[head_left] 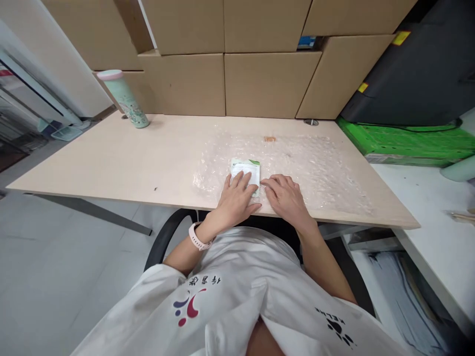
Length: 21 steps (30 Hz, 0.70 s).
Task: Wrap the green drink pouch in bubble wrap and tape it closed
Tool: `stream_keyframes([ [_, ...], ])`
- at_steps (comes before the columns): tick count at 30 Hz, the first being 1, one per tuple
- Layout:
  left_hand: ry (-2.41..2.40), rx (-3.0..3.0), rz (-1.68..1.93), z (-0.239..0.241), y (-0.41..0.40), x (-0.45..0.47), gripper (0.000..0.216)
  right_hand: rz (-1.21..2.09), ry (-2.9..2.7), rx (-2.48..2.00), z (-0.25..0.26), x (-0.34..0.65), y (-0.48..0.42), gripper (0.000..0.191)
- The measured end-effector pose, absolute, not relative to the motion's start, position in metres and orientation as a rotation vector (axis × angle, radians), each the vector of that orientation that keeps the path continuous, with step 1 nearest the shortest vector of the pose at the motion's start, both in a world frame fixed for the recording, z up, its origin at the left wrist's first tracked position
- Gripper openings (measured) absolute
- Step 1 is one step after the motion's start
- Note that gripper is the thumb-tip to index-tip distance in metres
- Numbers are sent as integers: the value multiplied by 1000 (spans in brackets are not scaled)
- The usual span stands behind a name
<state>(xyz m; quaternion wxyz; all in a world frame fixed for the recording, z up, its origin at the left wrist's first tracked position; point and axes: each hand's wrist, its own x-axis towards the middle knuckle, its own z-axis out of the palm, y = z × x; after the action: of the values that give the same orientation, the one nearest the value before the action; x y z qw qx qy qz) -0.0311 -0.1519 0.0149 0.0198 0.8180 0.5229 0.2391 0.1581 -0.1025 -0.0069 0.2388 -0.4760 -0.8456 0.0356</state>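
Observation:
A small white and green packet (245,167) lies flat on a sheet of bubble wrap (319,168) near the front of the table. My left hand (239,195) rests on the packet with its fingers spread, covering its lower part. Just to the packet's right, my right hand (285,198) lies on the bubble wrap with its fingers bent. Its index fingertip is close to the packet's right edge; whether it touches is hard to see. I cannot make out whether the right fingers pinch the wrap. A bit of brown tape (269,139) sits on the wrap's far part.
A mint tumbler with a pink lid (126,101) stands at the table's (111,163) back left. Stacked cardboard boxes (193,84) line the back edge. On the right are a green box (408,141), a dark machine (419,69) above it and a white side desk (419,198).

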Motion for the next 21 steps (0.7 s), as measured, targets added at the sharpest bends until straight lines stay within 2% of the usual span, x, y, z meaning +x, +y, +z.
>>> stream_keyframes([
  [2, 1620, 2539, 619, 12, -144, -32, 32, 107, -2318, -1316, -6, 166, -102, 33],
  [4, 1609, 2547, 645, 9, -142, -32, 28, 115, -2312, -1324, -6, 176, -101, 31],
  [10, 1615, 2475, 748, 4, -138, -11, 35, 101, -2280, -1337, -10, 194, -102, 28],
  [13, 1660, 2403, 869, 3, -132, -6, 25, 100, -2270, -1362, -9, 195, -104, 27],
  [18, 1759, 2246, 1180, -2, -135, -33, 28, 98, -2276, -1362, -8, 193, -106, 28],
  [21, 1906, 2084, 1262, -4, -147, -55, 23, 88, -2265, -1351, -9, 192, -106, 28],
])
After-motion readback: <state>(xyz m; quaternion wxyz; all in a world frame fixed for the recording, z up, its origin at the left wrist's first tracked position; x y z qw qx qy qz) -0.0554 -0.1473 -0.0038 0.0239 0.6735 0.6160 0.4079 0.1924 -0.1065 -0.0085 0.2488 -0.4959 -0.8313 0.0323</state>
